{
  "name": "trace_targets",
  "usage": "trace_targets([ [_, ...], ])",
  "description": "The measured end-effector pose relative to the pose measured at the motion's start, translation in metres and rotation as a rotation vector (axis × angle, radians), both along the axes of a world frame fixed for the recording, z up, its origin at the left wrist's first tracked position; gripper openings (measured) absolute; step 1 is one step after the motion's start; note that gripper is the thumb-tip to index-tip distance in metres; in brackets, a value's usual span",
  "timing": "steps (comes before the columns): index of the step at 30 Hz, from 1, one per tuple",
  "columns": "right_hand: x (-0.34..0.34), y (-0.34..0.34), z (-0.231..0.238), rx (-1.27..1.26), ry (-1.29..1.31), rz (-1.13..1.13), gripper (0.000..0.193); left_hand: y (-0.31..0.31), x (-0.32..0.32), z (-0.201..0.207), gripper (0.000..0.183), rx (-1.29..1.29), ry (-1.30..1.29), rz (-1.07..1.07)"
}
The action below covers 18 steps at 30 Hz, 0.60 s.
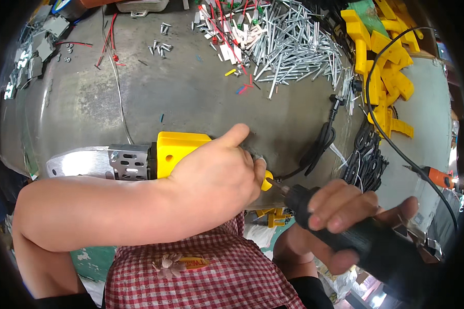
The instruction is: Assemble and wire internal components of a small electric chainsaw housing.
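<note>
My left hand (216,172) is closed round the yellow handle of a pipe welder (178,144), which lies along the table's near edge. Its flat metal heating plate (77,162) and slotted metal bracket (131,160) point left. A black power cord (319,147) leaves the handle's right end. My right hand (340,206) grips a black electric screwdriver (366,242), tilted with its bit toward the yellow handle end. Whether the bit touches a screw there I cannot tell. The left palm and fingers hide most of the handle.
A large heap of long screws (299,46) lies at the far middle. Yellow handle shells (386,62) pile up at the far right, above bundled black cords (366,159). Metal brackets (36,46) sit far left. An orange tool (438,176) and a hanging black cable (392,141) are right.
</note>
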State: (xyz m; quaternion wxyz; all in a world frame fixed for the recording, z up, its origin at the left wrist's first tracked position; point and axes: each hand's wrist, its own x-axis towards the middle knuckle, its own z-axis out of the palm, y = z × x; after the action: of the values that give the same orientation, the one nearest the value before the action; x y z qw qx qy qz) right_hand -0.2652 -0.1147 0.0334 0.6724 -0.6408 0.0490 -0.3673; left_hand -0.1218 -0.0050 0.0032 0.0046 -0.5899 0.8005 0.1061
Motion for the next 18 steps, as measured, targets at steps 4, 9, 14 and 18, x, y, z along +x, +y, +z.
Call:
trace_targets([
  [4,-0.004,0.000,-0.015,-0.007,-0.065,-0.018,0.046,-0.002,-0.002,0.002,0.041,0.004,-0.029,-0.002],
  [9,-0.006,0.000,-0.017,-0.171,-0.023,0.062,0.056,0.002,0.000,-0.001,0.041,-0.047,-0.026,0.001],
  [14,0.013,-0.016,-0.025,-0.328,-0.174,0.266,0.072,0.001,-0.003,0.000,0.041,-0.033,-0.042,0.011],
  [18,0.010,-0.011,-0.031,-0.225,-0.220,0.252,0.074,0.001,-0.003,0.001,0.041,-0.032,-0.047,0.013],
])
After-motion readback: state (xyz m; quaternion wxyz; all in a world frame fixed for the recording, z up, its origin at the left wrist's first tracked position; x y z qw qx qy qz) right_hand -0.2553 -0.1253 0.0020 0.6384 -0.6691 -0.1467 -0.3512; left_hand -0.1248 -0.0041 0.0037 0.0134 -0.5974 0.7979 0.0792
